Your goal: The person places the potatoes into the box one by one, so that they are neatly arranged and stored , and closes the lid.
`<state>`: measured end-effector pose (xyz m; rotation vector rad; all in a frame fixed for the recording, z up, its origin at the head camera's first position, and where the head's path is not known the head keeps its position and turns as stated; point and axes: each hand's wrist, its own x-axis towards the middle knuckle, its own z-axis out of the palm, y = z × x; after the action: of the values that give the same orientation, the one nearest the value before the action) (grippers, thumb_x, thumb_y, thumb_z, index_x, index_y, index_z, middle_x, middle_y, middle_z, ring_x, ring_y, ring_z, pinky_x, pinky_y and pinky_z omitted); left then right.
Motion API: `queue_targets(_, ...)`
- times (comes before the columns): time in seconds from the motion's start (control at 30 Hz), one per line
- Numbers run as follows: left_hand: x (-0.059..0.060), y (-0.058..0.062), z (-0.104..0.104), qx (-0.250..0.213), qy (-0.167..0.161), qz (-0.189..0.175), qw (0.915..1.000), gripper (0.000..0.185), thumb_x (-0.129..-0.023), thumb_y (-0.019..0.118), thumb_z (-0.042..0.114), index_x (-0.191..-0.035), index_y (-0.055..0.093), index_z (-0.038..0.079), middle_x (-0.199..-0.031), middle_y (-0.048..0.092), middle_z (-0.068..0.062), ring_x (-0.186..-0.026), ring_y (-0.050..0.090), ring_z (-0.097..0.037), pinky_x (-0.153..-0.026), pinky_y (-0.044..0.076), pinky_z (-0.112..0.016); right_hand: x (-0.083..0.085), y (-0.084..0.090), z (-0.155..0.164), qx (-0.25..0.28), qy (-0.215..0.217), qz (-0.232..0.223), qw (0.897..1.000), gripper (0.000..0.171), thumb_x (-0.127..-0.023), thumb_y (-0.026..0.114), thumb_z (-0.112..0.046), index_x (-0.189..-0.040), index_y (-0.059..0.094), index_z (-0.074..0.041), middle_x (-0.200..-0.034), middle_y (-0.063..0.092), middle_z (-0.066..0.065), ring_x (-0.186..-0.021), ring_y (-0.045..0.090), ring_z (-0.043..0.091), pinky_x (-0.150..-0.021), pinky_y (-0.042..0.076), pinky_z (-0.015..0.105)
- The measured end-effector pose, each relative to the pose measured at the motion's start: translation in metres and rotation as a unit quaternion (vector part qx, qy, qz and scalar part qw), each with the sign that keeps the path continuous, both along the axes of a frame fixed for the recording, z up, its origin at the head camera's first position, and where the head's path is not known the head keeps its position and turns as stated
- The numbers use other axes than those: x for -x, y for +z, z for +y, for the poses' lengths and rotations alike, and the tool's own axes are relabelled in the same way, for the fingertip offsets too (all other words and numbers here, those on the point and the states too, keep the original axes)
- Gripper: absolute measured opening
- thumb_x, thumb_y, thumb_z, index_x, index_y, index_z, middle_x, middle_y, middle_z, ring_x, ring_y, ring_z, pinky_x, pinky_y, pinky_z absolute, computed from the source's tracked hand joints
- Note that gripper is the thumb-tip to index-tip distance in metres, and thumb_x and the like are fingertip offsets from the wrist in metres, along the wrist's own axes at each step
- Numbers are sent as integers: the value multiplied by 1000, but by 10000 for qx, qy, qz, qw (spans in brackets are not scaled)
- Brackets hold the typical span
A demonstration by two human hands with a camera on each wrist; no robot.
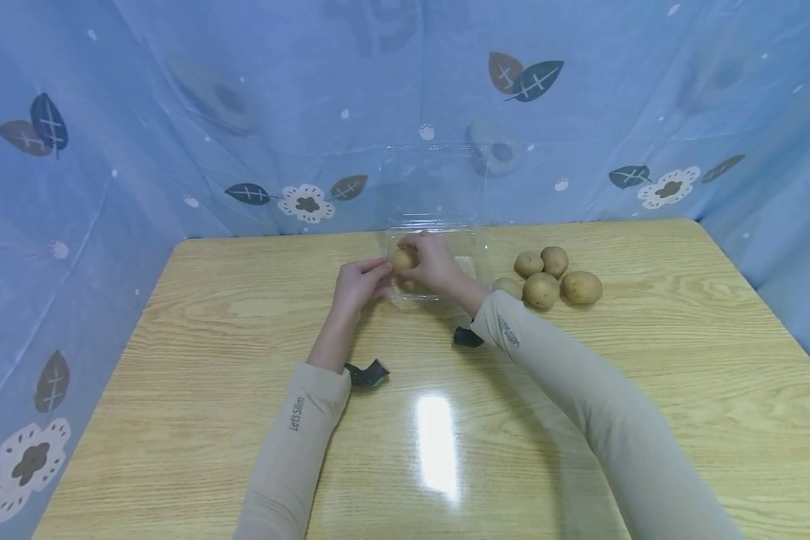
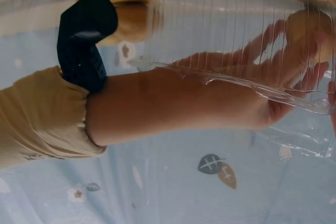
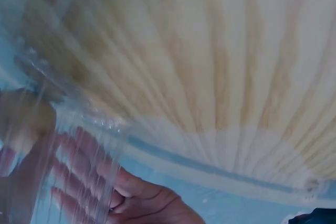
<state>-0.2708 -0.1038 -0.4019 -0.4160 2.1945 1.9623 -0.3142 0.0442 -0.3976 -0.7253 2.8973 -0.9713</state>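
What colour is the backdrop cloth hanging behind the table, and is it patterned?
The cloth is light blue, printed with dark leaves and white flowers; the head view shows it best.

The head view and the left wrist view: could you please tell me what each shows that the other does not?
Only the head view shows the pile of loose brown potatoes on the light wooden table, and both hands together. Only the left wrist view shows the black wrist strap close up. Both show the clear plastic clamshell box, the right hand holding a round brown potato, and the blue leaf-patterned curtain.

Bright light from above makes a white shiny spot on the table (image 1: pixel 243 420). Both wrist pictures look blurry.
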Motion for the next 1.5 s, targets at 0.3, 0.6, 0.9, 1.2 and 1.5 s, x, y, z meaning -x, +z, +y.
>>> queue_targets(0.3,-2,0,-1,23,15,-36,10000,33,-87,61,20,-118,60,8,-115,62,-11,-99,62,-25,-68,55,-18,-9,6,4,21,7,-12,10000,46,-74,75,-14,-117,58,-7,-120,55,10,-108,51,26,-92,47,39)
queue_targets(0.6,0,-1,3,45,41,29,10000,32,-87,61,21,-117,61,9,-116,61,-10,-97,62,-25,-68,55,-18,-17,13,32,399,652,295,9966,32,-82,67,-15,-110,61,0,-112,60,14,-102,55,28,-85,53,37)
queue_targets(0.9,-3,-1,3,116,102,158,9998,31,-86,63,22,-114,64,10,-110,64,-9,-87,64,-17,-72,56,-22,-29,33,70,453,457,250,9976,27,-87,60,-18,-106,61,1,-112,59,16,-99,56,29,-86,51,39)
queue_targets(1.2,-1,0,0,78,68,29,9999,34,-86,62,23,-117,61,9,-117,61,-10,-103,60,-20,-68,55,-16,-27,46,123,592,-232,324,9974,24,-87,58,-18,-100,62,2,-109,60,17,-98,57,30,-82,53,40)
queue_targets(1.5,-1,0,0,64,60,-21,10000,35,-86,62,24,-118,61,10,-117,61,-9,-103,60,-20,-74,55,-20,-18,44,168,-357,-496,83,9981,24,-87,59,-18,-100,62,2,-107,61,22,-96,59,36,-83,49,49)
